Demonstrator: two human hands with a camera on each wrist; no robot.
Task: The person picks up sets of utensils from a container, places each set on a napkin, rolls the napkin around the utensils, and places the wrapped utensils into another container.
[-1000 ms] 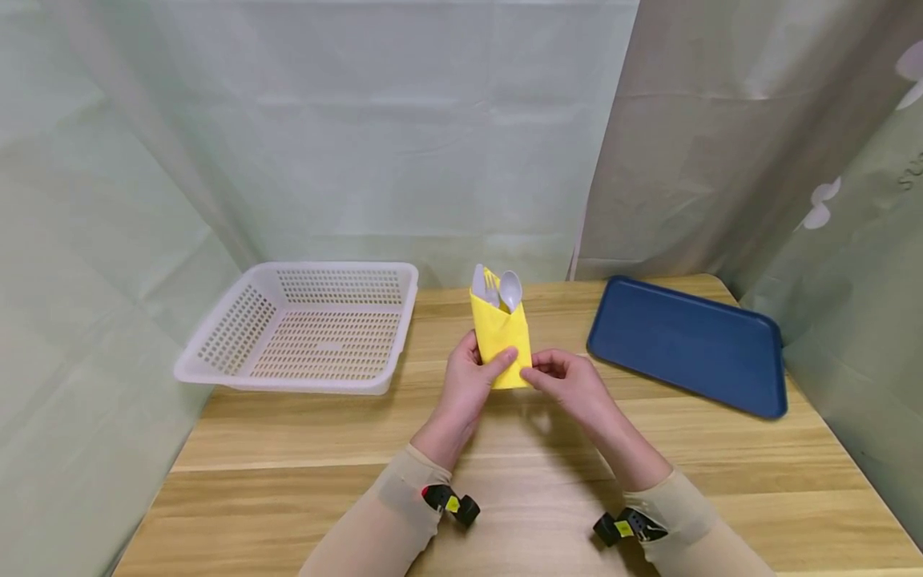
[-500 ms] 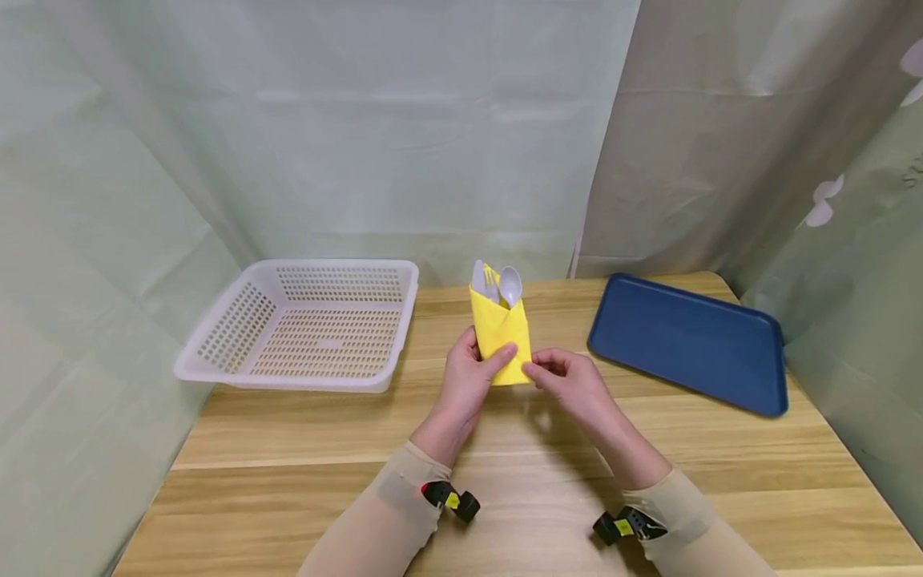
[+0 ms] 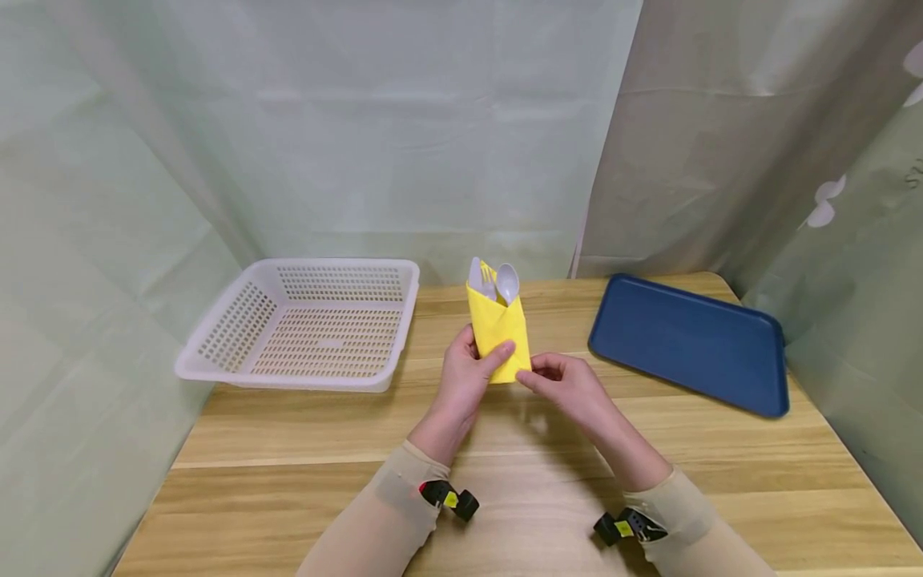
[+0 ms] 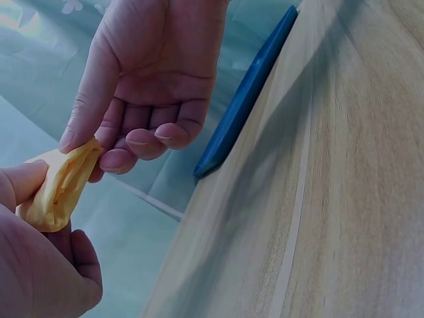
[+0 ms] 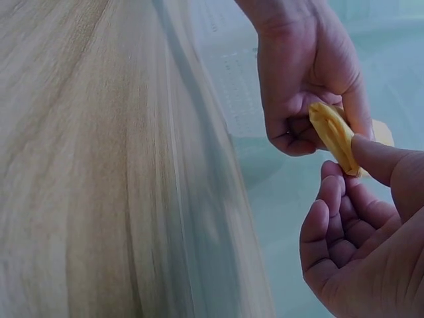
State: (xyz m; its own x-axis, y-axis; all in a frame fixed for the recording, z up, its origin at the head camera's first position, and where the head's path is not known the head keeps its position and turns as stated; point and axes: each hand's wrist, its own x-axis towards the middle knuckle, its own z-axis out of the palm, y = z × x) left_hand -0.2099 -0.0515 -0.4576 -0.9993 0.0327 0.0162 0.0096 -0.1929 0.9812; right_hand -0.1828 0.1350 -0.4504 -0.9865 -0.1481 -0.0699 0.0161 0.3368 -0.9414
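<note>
A yellow napkin [image 3: 501, 328], folded into a pouch, is held up over the table in the head view. Out of its top stick a pale knife [image 3: 475, 274], a fork [image 3: 489, 284] and a spoon [image 3: 508, 282]; their handles are hidden inside. My left hand [image 3: 465, 377] grips the pouch from the left, thumb across its front. With thumb and fingertips my right hand [image 3: 570, 386] pinches the lower right corner. Both wrist views show the napkin's folded bottom edge [image 4: 66, 182], its layers stacked between the two hands.
On the left of the wooden table [image 3: 303, 497] stands a white perforated basket [image 3: 375, 383] with nothing in it. A bare blue tray [image 3: 688, 344] lies at the back right. Pale curtains [image 3: 404, 144] hang behind and on both sides.
The napkin pouch with its cutlery has shifted slightly up and left and tilted a little. Both hands keep their hold on it.
</note>
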